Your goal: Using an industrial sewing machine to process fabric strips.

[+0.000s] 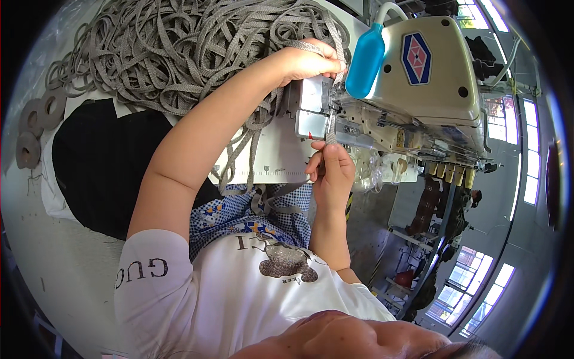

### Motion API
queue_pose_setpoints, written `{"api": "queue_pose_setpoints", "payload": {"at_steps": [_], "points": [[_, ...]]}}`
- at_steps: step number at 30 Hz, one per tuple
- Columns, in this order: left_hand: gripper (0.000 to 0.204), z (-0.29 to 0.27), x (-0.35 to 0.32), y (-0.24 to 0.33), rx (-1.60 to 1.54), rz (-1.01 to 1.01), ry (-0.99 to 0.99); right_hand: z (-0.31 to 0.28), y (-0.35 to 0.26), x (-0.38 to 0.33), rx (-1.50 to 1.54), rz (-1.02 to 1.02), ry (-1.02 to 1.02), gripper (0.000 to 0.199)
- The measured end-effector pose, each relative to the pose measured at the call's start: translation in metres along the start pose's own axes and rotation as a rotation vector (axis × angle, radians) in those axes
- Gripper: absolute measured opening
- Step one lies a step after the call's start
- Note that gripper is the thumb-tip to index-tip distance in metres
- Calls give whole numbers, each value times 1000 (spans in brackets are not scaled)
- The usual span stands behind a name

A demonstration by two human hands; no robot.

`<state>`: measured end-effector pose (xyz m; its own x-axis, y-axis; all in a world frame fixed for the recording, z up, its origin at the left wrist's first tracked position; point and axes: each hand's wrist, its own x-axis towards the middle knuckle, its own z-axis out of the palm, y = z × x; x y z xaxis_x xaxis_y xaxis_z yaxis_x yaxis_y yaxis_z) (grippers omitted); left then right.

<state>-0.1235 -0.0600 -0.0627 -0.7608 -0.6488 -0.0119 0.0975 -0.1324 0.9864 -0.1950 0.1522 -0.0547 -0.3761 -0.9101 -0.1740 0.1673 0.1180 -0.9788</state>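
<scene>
My left hand (311, 60) reaches across the table and grips a grey webbing strap (311, 46) just behind the sewing machine's metal head plate (312, 107). My right hand (332, 167) pinches the same grey strap end (330, 134) where it comes out under the machine, fingers closed on it. The cream sewing machine (430, 66) carries a blue oil bottle (365, 60) at its near end. A big loose heap of grey strap (179, 48) lies on the white table behind my left arm.
Black fabric (101, 161) lies on the table to the left, with rolls of grey tape (42, 113) at its far left edge. Strap loops hang off the table edge (263, 173) onto my lap. Windows and workshop floor show on the right.
</scene>
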Motion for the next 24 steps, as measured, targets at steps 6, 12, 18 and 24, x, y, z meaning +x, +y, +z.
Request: {"api": "queue_pose_setpoints", "payload": {"at_steps": [6, 12, 18, 24], "points": [[19, -1, -6, 6, -24, 22, -2, 0, 1, 0, -11, -17, -7, 28], [21, -1, -5, 4, -38, 17, 16, 1, 1, 0, -18, -21, -4, 28], [22, -2, 4, -7, -52, 53, -24, 1, 1, 0, -24, -32, 2, 29], [21, -2, 4, -7, 5, 37, -17, 2, 1, -1, -31, -35, 0, 29]]}}
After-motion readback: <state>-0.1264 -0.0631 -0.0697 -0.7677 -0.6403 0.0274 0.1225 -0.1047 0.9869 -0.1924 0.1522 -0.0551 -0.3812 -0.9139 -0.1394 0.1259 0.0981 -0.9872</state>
